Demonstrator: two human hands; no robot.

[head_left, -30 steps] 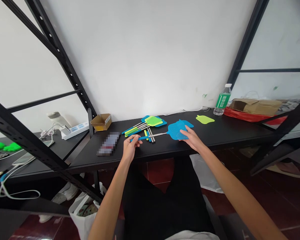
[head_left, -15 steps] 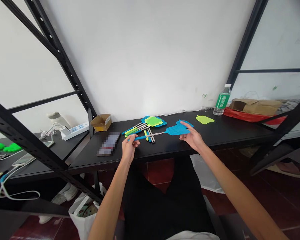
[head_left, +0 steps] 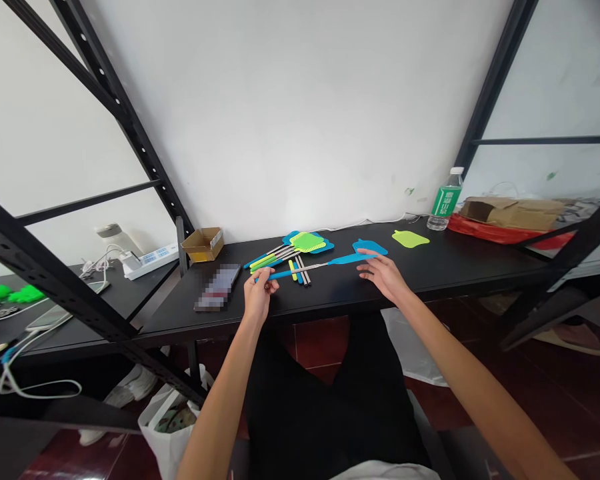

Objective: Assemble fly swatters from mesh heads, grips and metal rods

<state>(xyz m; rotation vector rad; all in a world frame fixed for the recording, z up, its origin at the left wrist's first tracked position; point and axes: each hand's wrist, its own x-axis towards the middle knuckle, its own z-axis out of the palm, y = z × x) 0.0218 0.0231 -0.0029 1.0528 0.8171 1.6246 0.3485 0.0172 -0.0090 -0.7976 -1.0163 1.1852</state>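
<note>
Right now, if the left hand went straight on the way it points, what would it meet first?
Probably the slim lime-green handles of the piled mesh fly swatters, just beyond the left hand; depth is unclear.

Both arms (head_left: 229, 387) stretch out forward, left hand (head_left: 260, 291) curled in a pinch, right hand (head_left: 384, 275) loosely bent.

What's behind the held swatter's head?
Another blue head lies on the black table, its near edge partly covered by the held swatter and right hand; what's beneath can't be seen.
</note>
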